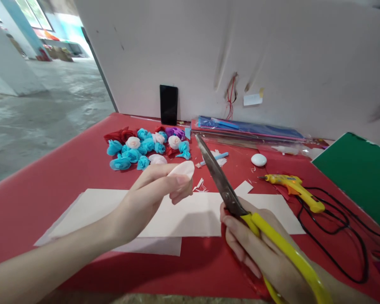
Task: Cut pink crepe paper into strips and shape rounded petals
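Pinched between the thumb and fingers of my left hand [155, 196] is a small pale pink paper petal [184, 169] with a rounded edge. My right hand [262, 245] grips a pair of scissors [220, 177] with yellow and red handles. Their dark metal blades point up and away, lie together, and stay apart from the petal. Below both hands a long white paper sheet [104, 207] lies across the table, over another pale sheet [155, 246]. White paper scraps [201, 185] lie just beyond the sheet.
Blue, white, red and purple paper flowers [131, 155] cluster behind my left hand. A yellow glue gun [294, 188] with a looping black cord lies at right, near a white oval object [259, 160] and a green board [357, 177]. A black phone [169, 104] leans against the wall.
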{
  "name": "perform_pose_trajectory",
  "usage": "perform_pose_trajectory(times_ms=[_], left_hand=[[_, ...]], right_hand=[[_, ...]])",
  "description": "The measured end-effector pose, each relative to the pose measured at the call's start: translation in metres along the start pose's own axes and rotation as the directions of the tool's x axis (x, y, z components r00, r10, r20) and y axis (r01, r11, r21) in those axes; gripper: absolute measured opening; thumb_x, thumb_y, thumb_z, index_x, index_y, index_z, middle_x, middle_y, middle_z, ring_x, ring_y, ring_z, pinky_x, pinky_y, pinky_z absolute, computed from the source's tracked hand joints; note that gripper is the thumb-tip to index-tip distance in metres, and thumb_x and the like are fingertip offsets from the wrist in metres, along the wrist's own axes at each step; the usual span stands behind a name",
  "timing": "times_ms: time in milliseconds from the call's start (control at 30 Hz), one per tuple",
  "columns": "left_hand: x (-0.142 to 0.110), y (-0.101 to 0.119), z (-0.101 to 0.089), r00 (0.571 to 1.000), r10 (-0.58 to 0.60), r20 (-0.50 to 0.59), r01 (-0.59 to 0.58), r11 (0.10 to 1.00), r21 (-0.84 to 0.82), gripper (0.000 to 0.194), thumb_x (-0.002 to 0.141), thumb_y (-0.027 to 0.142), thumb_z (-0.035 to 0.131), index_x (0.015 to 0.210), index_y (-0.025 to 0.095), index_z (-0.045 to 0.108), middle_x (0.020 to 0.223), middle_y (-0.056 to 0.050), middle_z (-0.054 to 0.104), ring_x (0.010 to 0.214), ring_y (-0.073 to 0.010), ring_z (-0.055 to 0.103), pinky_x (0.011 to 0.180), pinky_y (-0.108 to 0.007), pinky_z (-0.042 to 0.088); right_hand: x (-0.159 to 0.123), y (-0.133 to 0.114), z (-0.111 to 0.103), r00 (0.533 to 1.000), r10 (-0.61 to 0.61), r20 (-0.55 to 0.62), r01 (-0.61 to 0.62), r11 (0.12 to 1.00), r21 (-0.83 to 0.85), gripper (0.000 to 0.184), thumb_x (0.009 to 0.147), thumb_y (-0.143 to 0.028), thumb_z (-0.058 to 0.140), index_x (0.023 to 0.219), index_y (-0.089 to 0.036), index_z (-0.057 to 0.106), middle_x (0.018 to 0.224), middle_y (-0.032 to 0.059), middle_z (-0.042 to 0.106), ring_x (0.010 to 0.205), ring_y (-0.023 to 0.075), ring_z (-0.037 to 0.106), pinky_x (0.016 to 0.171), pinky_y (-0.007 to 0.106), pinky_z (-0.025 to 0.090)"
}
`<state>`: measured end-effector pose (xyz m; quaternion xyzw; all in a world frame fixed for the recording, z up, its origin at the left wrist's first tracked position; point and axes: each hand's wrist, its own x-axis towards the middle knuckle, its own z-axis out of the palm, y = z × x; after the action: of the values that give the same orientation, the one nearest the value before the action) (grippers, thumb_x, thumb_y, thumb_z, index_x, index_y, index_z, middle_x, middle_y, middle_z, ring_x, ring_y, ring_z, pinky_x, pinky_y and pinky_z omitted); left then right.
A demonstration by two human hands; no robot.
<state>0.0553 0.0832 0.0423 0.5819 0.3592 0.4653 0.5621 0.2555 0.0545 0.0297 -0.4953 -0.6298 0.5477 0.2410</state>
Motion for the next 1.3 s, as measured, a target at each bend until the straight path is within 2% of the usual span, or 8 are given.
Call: perform_pose_trajectory(times_ms=[67, 167, 233, 400, 733, 833, 1033, 1300], left_hand=[[0.000, -0.001, -0.001, 1.000, -0.010, 0.023, 0.010, 1.000, 0.000, 0.029, 0.075, 0.025, 0.045, 0.048, 0.021, 0.035, 0.050, 0.003, 0.031, 0.057, -0.0153, 0.035, 0.059, -0.030, 0.030], [-0.001, -0.003, -0.003, 0.998, -0.032, 0.059, 0.030, 0.999, 0.036, 0.028, 0.074, 0.026, 0.045, 0.048, 0.021, 0.036, 0.053, 0.002, 0.037, 0.059, -0.0158, 0.039, 0.059, -0.030, 0.030], [0.000, -0.003, -0.004, 0.996, -0.042, 0.074, 0.037, 0.997, 0.064, 0.027, 0.073, 0.026, 0.044, 0.048, 0.020, 0.037, 0.056, 0.001, 0.041, 0.060, -0.0158, 0.042, 0.060, -0.030, 0.031], [0.001, 0.001, -0.002, 0.995, -0.053, 0.081, 0.047, 0.996, 0.074, 0.025, 0.068, 0.023, 0.043, 0.044, 0.019, 0.040, 0.052, 0.000, 0.045, 0.054, -0.0150, 0.040, 0.056, -0.030, 0.031], [-0.001, 0.001, 0.001, 0.996, -0.086, 0.027, 0.086, 0.996, 0.014, 0.023, 0.065, 0.023, 0.046, 0.042, 0.019, 0.047, 0.048, 0.001, 0.051, 0.051, -0.0141, 0.042, 0.054, -0.030, 0.030], [-0.001, -0.001, 0.002, 0.996, -0.085, 0.020, 0.085, 0.996, -0.018, 0.028, 0.066, 0.022, 0.047, 0.039, 0.020, 0.041, 0.047, 0.001, 0.049, 0.053, -0.0143, 0.044, 0.055, -0.029, 0.032], [-0.002, -0.003, 0.002, 0.997, -0.073, 0.034, 0.074, 0.996, -0.042, 0.027, 0.066, 0.019, 0.045, 0.040, 0.019, 0.041, 0.049, 0.002, 0.052, 0.053, -0.0128, 0.047, 0.055, -0.028, 0.034], [-0.002, -0.002, 0.002, 0.997, -0.067, 0.027, 0.069, 0.995, -0.065, 0.028, 0.066, 0.019, 0.046, 0.039, 0.019, 0.038, 0.047, 0.002, 0.047, 0.053, -0.0128, 0.048, 0.056, -0.026, 0.035]], right_hand=[[0.003, 0.002, 0.000, 0.997, 0.033, 0.077, -0.037, 0.998, 0.048, 0.026, 0.091, -0.043, 0.038, 0.089, -0.019, 0.048, 0.056, -0.0039, 0.050, 0.037, 0.0065, 0.040, 0.036, 0.018, 0.033], [0.006, 0.008, 0.001, 0.987, -0.071, 0.147, 0.060, 0.995, 0.077, 0.020, 0.089, -0.033, 0.043, 0.102, -0.019, 0.047, 0.077, 0.0029, 0.060, 0.059, 0.0116, 0.055, 0.050, 0.021, 0.043], [0.007, 0.012, 0.001, 0.983, -0.118, 0.144, 0.110, 0.992, 0.064, 0.019, 0.086, -0.030, 0.046, 0.102, -0.020, 0.048, 0.083, 0.0047, 0.060, 0.064, 0.0133, 0.056, 0.052, 0.023, 0.044], [0.006, 0.014, 0.001, 0.991, 0.027, 0.128, -0.014, 0.995, -0.100, 0.016, 0.085, -0.029, 0.043, 0.096, -0.021, 0.050, 0.074, 0.0035, 0.059, 0.042, 0.0092, 0.045, 0.043, 0.023, 0.036], [-0.007, -0.015, 0.007, 0.994, 0.105, 0.024, -0.093, 0.947, -0.307, 0.019, 0.085, -0.035, 0.039, 0.093, -0.023, 0.052, 0.069, 0.0026, 0.054, 0.044, 0.0102, 0.043, 0.045, 0.023, 0.034], [-0.007, -0.021, 0.008, 0.992, 0.123, -0.007, -0.116, 0.919, -0.376, 0.020, 0.084, -0.033, 0.035, 0.092, -0.023, 0.051, 0.075, 0.0047, 0.055, 0.047, 0.0111, 0.045, 0.045, 0.024, 0.035], [-0.005, -0.020, 0.009, 0.984, 0.177, 0.022, -0.158, 0.925, -0.344, 0.019, 0.082, -0.036, 0.037, 0.090, -0.023, 0.049, 0.064, 0.0007, 0.052, 0.040, 0.0100, 0.044, 0.045, 0.025, 0.035], [-0.006, -0.020, 0.010, 0.980, 0.199, -0.001, -0.186, 0.915, -0.359, 0.016, 0.083, -0.035, 0.038, 0.086, -0.022, 0.048, 0.065, 0.0009, 0.051, 0.043, 0.0099, 0.044, 0.042, 0.023, 0.032]])
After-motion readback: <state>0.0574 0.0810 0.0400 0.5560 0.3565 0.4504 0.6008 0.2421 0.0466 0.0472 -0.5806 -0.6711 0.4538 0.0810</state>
